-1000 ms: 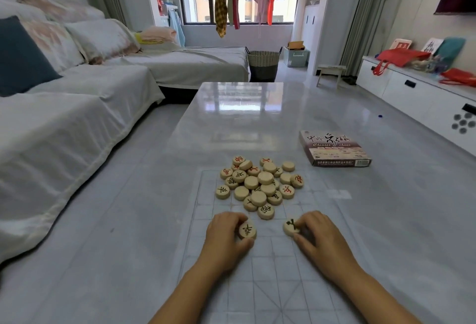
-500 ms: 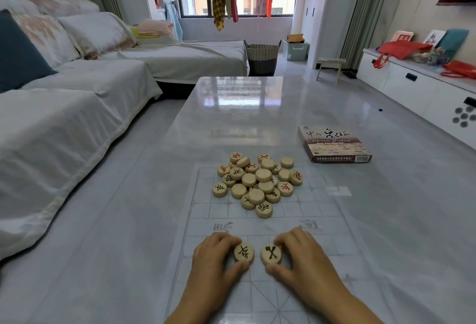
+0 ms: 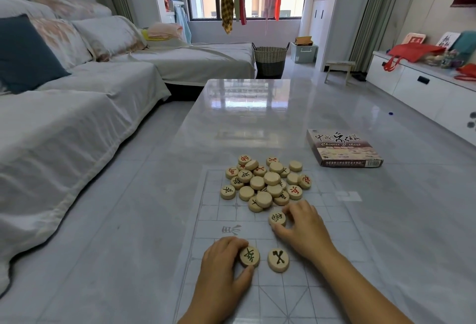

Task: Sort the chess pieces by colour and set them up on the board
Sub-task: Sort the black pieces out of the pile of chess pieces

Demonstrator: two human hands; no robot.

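Pile (image 3: 265,184) ahead, left hand (image 3: 221,269) pinching near piece (image 3: 249,256), right hand (image 3: 305,228) pinching farther piece (image 3: 277,218)

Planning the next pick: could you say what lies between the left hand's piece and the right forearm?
A loose black-marked piece, flat on the board; head view.

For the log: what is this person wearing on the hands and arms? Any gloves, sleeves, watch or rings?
Nothing worn is visible. The left hand and right hand are bare, with no gloves, and no rings show on the fingers in view. The left forearm and right forearm are uncovered down to the frame's bottom edge, with no sleeve cuff, watch or wristband.
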